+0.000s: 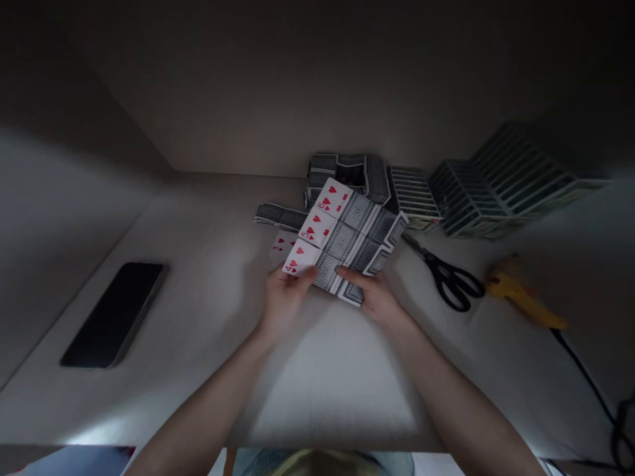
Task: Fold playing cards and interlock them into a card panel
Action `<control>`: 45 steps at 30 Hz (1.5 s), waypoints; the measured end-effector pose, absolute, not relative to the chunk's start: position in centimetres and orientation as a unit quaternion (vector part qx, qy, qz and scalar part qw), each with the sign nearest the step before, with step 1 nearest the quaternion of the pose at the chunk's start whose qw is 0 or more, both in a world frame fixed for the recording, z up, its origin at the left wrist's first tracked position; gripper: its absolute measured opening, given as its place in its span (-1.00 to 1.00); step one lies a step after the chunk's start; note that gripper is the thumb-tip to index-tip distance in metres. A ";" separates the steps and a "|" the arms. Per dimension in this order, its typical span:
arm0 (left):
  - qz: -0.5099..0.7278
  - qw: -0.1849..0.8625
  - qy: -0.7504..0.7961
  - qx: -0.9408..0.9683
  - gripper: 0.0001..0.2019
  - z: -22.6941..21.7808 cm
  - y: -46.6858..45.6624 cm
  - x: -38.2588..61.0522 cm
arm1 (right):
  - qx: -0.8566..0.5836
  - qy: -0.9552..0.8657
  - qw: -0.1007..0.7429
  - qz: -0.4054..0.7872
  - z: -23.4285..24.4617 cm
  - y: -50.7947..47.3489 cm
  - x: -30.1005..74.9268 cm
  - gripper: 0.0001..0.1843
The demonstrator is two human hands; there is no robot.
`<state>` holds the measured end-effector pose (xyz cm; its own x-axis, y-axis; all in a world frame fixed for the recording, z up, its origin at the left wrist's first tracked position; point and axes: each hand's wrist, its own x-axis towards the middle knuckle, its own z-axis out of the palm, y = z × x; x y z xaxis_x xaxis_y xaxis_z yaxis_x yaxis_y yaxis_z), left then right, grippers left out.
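Note:
Between my two hands is a panel of joined playing cards [342, 241], tilted above the table. Its left strip shows the faces of the four, five and six of hearts; patterned card backs cover the rest, with a stepped right edge. My left hand [288, 291] pinches the lower left corner, thumb on top. At the lower right edge, my right hand [372, 291] grips it the same way, its fingers hidden underneath. A three of hearts [280, 244] lies just behind my left hand, partly covered by the panel.
Behind the panel stand a box-like card structure [374, 178] and a stack of cards [278, 215]. Slatted card structures [471, 198] line the back right. Black-handled scissors [451, 281] and a yellow glue gun [526, 301] with a cord lie right. A phone [114, 314] lies left.

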<state>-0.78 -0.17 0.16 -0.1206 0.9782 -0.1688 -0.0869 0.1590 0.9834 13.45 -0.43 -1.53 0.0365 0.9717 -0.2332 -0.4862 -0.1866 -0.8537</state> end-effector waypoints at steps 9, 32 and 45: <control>0.496 0.404 0.570 0.515 -0.79 -0.9 -0.8 -0.9 | -0.449 -0.262 0.596 0.612 -1.9 -0.4 13.1 -0.45; 0.385 0.205 0.567 0.698 -0.61 -1.5 -1.8 -0.5 | -0.464 -0.263 0.583 0.613 -2.3 -0.4 13.5 -0.61; 0.523 0.737 0.362 0.228 -0.71 -0.3 0.4 -0.9 | -0.426 -0.225 0.590 0.648 -1.7 -0.5 13.7 -0.42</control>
